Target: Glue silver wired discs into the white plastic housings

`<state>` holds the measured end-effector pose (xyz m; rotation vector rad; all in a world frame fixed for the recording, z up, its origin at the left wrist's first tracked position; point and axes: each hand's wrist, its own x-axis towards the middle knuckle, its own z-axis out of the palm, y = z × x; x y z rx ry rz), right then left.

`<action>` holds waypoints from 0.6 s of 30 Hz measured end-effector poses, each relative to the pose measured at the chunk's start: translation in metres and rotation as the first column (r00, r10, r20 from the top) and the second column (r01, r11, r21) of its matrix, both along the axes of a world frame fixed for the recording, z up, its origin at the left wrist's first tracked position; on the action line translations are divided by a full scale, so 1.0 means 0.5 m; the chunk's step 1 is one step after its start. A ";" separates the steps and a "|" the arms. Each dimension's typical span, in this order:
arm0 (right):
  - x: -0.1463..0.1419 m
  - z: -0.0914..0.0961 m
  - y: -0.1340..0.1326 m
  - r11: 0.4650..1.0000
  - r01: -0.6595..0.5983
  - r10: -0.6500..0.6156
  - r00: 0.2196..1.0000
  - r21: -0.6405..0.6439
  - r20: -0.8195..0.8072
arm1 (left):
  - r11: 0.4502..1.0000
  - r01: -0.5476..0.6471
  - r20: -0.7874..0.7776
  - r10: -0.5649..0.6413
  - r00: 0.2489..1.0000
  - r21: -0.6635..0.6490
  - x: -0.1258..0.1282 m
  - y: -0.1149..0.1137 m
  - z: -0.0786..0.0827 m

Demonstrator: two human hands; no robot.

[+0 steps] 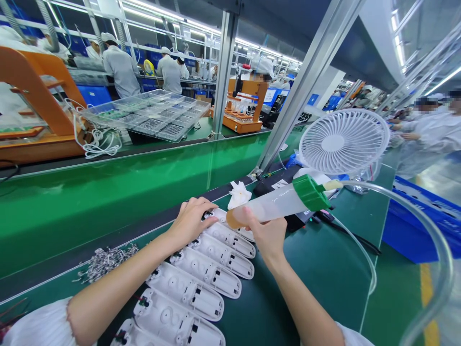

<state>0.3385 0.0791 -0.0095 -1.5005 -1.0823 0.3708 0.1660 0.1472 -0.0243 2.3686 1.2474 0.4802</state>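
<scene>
My right hand (268, 235) is wrapped round a translucent glue syringe (275, 203) with a green cap and a clear hose at its back end. The syringe is tilted, its amber lower end pointing left and down over the farthest housings; its tip is hidden. My left hand (192, 221) grips the far end of a white plastic housing (219, 214) between thumb and fingers. Several more open white housings (196, 271) lie in a slanting row toward me, with small black parts at their far ends.
A pile of small metal parts (106, 262) lies left of my left forearm. A crumpled tissue (239, 194), a white fan (344, 142) and a black box (270, 185) are beyond the syringe. The air hose (428, 226) loops on the right, near blue bins (418, 221).
</scene>
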 end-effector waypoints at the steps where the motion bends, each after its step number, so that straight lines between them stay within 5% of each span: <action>1: 0.001 0.000 0.000 1.000 0.004 -0.004 1.000 -0.001 0.004 | 1.000 0.000 -0.001 0.000 1.000 -0.001 0.000 0.000 0.000; 18: 0.004 -0.005 0.007 0.998 0.030 -0.031 0.999 0.046 0.024 | 1.000 0.003 -0.007 -0.003 1.000 -0.007 0.000 0.001 0.001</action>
